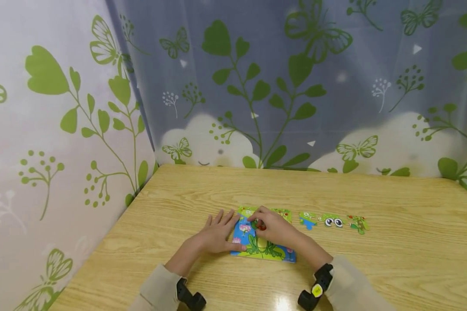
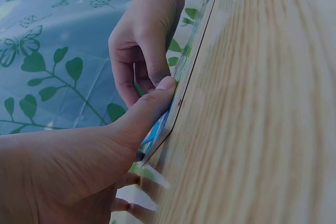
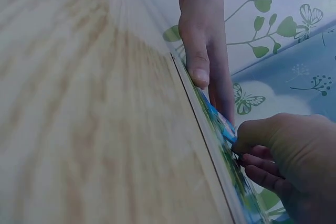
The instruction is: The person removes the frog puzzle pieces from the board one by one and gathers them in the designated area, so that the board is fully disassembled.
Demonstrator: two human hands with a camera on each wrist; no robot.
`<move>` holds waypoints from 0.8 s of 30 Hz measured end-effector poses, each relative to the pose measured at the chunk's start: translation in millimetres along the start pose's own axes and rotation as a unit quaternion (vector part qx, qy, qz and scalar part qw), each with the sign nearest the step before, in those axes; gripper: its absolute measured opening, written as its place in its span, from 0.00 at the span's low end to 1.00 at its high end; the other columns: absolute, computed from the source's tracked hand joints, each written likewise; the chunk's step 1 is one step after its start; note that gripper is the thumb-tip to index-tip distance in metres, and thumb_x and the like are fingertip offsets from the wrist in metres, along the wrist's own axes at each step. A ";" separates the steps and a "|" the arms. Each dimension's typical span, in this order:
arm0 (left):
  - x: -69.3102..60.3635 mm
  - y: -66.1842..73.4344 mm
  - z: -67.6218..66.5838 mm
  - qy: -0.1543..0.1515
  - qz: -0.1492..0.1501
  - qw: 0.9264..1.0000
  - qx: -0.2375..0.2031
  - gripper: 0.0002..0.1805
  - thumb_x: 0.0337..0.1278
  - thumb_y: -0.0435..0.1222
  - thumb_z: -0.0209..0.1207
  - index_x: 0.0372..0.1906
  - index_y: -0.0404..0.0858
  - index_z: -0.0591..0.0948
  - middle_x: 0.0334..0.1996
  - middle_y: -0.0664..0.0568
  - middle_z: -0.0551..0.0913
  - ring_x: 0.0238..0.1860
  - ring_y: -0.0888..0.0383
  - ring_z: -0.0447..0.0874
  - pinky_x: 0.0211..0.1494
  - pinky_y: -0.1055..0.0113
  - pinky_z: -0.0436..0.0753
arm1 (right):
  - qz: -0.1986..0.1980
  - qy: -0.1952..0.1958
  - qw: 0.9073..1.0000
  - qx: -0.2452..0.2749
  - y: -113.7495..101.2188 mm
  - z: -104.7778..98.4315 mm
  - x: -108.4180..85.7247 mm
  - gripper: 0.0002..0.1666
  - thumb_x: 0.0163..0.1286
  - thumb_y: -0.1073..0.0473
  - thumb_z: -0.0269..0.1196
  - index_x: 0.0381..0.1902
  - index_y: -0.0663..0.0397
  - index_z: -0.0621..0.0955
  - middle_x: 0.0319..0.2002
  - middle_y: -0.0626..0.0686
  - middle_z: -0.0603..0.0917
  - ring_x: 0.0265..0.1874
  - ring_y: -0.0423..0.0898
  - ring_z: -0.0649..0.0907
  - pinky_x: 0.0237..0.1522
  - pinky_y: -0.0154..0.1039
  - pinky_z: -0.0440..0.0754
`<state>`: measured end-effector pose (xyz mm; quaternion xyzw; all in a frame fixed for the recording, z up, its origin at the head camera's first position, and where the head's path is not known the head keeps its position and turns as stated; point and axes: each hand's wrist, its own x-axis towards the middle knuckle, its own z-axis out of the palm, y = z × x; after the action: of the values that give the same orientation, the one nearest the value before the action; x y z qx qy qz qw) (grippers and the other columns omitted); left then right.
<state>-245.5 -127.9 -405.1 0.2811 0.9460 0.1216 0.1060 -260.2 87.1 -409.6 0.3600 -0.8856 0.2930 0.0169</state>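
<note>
I see the frog puzzle board [image 1: 270, 255] lying flat near the middle of the worktop [image 1: 233, 285]. Over its left part, the right hand [image 1: 277, 227] pinches a blue puzzle piece [image 3: 224, 127] with some pink on it; my right wrist view is dim and blurred, so the piece seems tilted, but I cannot tell whether it touches the board all along. The left hand [image 1: 218, 235] lies along the board's left side, fingers spread and straight, thumb on the near left part. Just right of the board, I have three loose pieces in a row: a blue-and-green piece [image 1: 308, 220], an eyes piece [image 1: 333, 222] and a tree piece [image 1: 359, 224] farthest right. Beyond the far edge hangs a leaf-and-butterfly curtain [image 1: 233, 99].
</note>
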 end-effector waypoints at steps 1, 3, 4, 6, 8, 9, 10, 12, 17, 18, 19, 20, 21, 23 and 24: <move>0.0 0.1 -0.1 0.000 0.000 1.000 0.001 0.50 0.53 0.63 0.51 0.72 0.39 0.49 0.71 0.42 0.44 0.68 0.38 0.35 0.63 0.39 0.41 | -0.002 0.006 1.000 -0.003 0.6 1.3 0.3 0.17 0.57 0.70 0.62 0.47 0.61 0.79 0.36 0.50 0.72 0.28 0.40 0.72 0.28 0.34 0.73; -0.3 0.6 -0.7 0.000 0.001 1.000 0.001 0.50 0.53 0.63 0.51 0.72 0.39 0.49 0.71 0.42 0.44 0.68 0.38 0.35 0.63 0.39 0.41 | -0.003 0.019 1.000 -0.006 1.3 3.7 0.8 0.17 0.55 0.71 0.62 0.45 0.62 0.80 0.36 0.50 0.72 0.27 0.40 0.72 0.27 0.33 0.73; -0.5 1.0 -1.2 0.000 0.001 1.000 0.001 0.50 0.54 0.63 0.51 0.72 0.39 0.49 0.71 0.42 0.44 0.68 0.38 0.35 0.63 0.39 0.41 | -0.003 0.025 1.000 -0.007 1.3 4.5 1.0 0.17 0.54 0.71 0.62 0.45 0.63 0.80 0.35 0.50 0.73 0.27 0.40 0.72 0.27 0.33 0.72; -0.5 1.2 -1.6 0.000 0.002 1.000 0.000 0.49 0.54 0.63 0.51 0.72 0.39 0.49 0.71 0.42 0.44 0.68 0.38 0.35 0.63 0.39 0.41 | 0.001 0.035 0.999 -0.009 1.2 6.1 1.1 0.17 0.53 0.71 0.62 0.44 0.63 0.81 0.34 0.50 0.73 0.26 0.39 0.72 0.26 0.33 0.72; -0.5 1.3 -1.7 0.000 0.001 1.000 -0.002 0.49 0.54 0.62 0.51 0.72 0.39 0.49 0.71 0.42 0.44 0.68 0.38 0.35 0.63 0.39 0.41 | 0.008 0.043 0.999 -0.009 0.2 7.0 0.8 0.17 0.53 0.71 0.62 0.43 0.62 0.81 0.34 0.50 0.73 0.25 0.39 0.71 0.26 0.33 0.72; -0.3 1.3 -1.6 -0.001 0.001 1.000 -0.002 0.49 0.54 0.62 0.51 0.72 0.39 0.49 0.71 0.42 0.44 0.68 0.38 0.35 0.63 0.39 0.41 | 0.011 0.046 0.999 -0.008 -0.3 7.2 0.6 0.16 0.53 0.71 0.62 0.43 0.62 0.81 0.34 0.49 0.73 0.25 0.40 0.71 0.26 0.33 0.72; -0.1 1.1 -1.2 -0.001 0.001 1.000 -0.001 0.49 0.54 0.63 0.51 0.72 0.39 0.49 0.71 0.42 0.43 0.68 0.38 0.35 0.63 0.39 0.40 | 0.015 0.048 0.999 -0.007 -0.9 7.4 0.3 0.16 0.53 0.71 0.62 0.43 0.62 0.81 0.34 0.49 0.73 0.25 0.40 0.71 0.26 0.33 0.72; 0.3 0.7 -0.5 -0.001 0.002 1.000 -0.001 0.50 0.53 0.63 0.51 0.72 0.39 0.49 0.71 0.42 0.43 0.68 0.38 0.35 0.63 0.39 0.40 | 0.020 0.053 0.998 -0.004 -1.2 7.9 -0.1 0.16 0.54 0.71 0.62 0.42 0.62 0.81 0.34 0.49 0.73 0.25 0.40 0.72 0.26 0.33 0.72; 0.7 0.4 0.5 0.000 0.002 1.000 -0.001 0.50 0.53 0.63 0.51 0.72 0.40 0.49 0.71 0.42 0.43 0.68 0.38 0.35 0.63 0.39 0.41 | 0.026 0.061 0.998 0.003 -1.4 8.9 -0.6 0.15 0.53 0.71 0.62 0.41 0.61 0.81 0.33 0.49 0.73 0.25 0.40 0.72 0.26 0.33 0.72; 0.7 0.3 0.5 0.000 0.002 1.000 -0.003 0.50 0.53 0.63 0.51 0.72 0.39 0.49 0.71 0.42 0.44 0.68 0.38 0.35 0.63 0.39 0.41 | 0.027 0.062 0.998 0.004 -1.8 9.2 -0.6 0.15 0.53 0.71 0.62 0.41 0.61 0.82 0.32 0.49 0.73 0.25 0.40 0.72 0.26 0.33 0.73; 0.6 0.5 0.5 0.000 0.001 1.000 -0.003 0.50 0.53 0.63 0.51 0.72 0.40 0.49 0.71 0.42 0.43 0.68 0.38 0.35 0.63 0.39 0.40 | 0.027 0.065 0.998 0.003 -1.8 9.5 -0.6 0.15 0.53 0.71 0.62 0.41 0.61 0.82 0.32 0.49 0.73 0.25 0.40 0.72 0.26 0.33 0.72; 0.6 0.4 0.4 0.001 0.000 1.000 -0.005 0.50 0.53 0.63 0.52 0.72 0.40 0.49 0.71 0.42 0.44 0.68 0.38 0.35 0.63 0.39 0.41 | 0.027 0.067 0.997 0.003 -1.9 9.8 -0.5 0.15 0.53 0.71 0.62 0.41 0.61 0.82 0.32 0.49 0.73 0.25 0.40 0.72 0.26 0.33 0.72; 0.6 0.4 0.3 0.001 0.000 1.000 -0.006 0.50 0.53 0.63 0.52 0.72 0.39 0.49 0.71 0.42 0.44 0.68 0.38 0.35 0.63 0.39 0.41 | 0.027 0.070 0.997 0.002 -1.8 10.2 -0.5 0.15 0.53 0.71 0.62 0.41 0.61 0.82 0.32 0.48 0.73 0.25 0.40 0.72 0.25 0.33 0.72; 0.7 0.3 0.2 0.002 0.000 1.000 -0.007 0.50 0.53 0.63 0.52 0.72 0.39 0.49 0.71 0.42 0.44 0.68 0.38 0.35 0.63 0.39 0.41 | 0.030 0.075 0.997 0.002 -1.8 10.9 -0.5 0.15 0.53 0.71 0.62 0.41 0.60 0.82 0.32 0.48 0.73 0.25 0.40 0.72 0.25 0.33 0.72; 0.8 0.2 0.4 0.002 0.000 1.000 -0.007 0.50 0.53 0.63 0.52 0.72 0.39 0.49 0.71 0.42 0.44 0.68 0.38 0.35 0.63 0.39 0.41 | 0.031 0.078 0.996 0.001 -1.8 11.3 -0.5 0.15 0.52 0.71 0.62 0.40 0.60 0.82 0.32 0.48 0.73 0.24 0.39 0.72 0.25 0.32 0.72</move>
<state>-246.0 -127.3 -405.5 0.2798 0.9455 0.1287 0.1063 -256.6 80.4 -418.2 0.3083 -0.8920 0.3217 0.0760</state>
